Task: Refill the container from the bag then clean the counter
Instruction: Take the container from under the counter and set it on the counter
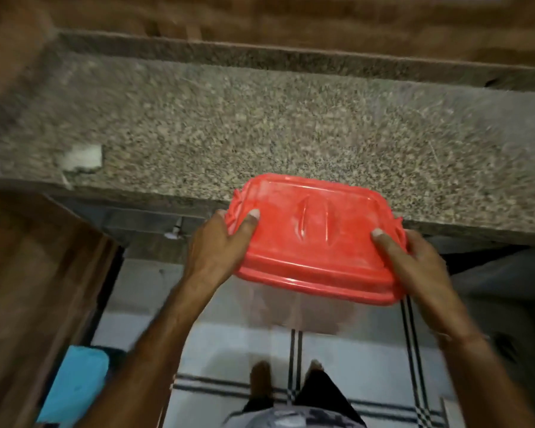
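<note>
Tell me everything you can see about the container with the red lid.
The container is a rectangular box with rounded corners and clear, plastic-looking walls, closed by a red lid with a raised ridge in its middle and clips at both ends. It looks empty. It is held in the air, tilted, near the front edge of the speckled stone counter. The left hand and the right hand grip its two ends, thumbs on the lid.

Glossy red plastic lid (315, 233) on a clear plastic container (294, 307); speckled, polished granite counter (260, 125); wood panelling (28, 273) at left; glossy floor tiles (229, 359).
</note>
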Demonstrator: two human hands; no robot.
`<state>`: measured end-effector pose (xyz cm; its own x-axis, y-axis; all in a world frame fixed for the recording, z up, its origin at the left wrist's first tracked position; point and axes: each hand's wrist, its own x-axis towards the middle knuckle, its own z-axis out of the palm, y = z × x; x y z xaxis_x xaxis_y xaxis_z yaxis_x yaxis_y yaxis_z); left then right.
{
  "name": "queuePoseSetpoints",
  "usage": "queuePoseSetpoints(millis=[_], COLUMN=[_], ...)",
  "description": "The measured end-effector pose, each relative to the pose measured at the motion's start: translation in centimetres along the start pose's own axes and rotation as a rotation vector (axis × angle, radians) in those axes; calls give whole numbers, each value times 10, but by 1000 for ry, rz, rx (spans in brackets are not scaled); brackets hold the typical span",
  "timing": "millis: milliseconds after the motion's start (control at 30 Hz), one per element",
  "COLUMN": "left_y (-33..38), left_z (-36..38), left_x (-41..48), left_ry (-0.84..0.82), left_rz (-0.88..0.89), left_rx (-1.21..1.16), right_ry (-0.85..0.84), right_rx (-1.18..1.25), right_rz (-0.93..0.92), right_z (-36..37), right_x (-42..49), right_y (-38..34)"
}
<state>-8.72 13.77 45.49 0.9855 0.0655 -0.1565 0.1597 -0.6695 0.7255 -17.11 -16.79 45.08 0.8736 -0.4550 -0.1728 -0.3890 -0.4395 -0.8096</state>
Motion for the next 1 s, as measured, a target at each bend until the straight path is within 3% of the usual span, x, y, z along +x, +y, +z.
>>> queuePoseSetpoints(millis=[233,467,800,900,1000], left_y=[97,156,163,169,177], left_z=[-60,-6,76,79,71], left_x=[60,173,292,314,332], left_ry=[85,80,86,82,-26], left_rz=[240,272,175,68,-15], left_rx=[37,-102,-207,-318,-399], right_ry=[74,107,0,77,129], right_rx=[140,204,237,250,259], right_rz=[-213,-294,-233,-188,-94], right_z=[-61,-71,-38,-30,-21], right_x=[60,197,351,369,382], right_y=[-87,-107,-90,-95,-99])
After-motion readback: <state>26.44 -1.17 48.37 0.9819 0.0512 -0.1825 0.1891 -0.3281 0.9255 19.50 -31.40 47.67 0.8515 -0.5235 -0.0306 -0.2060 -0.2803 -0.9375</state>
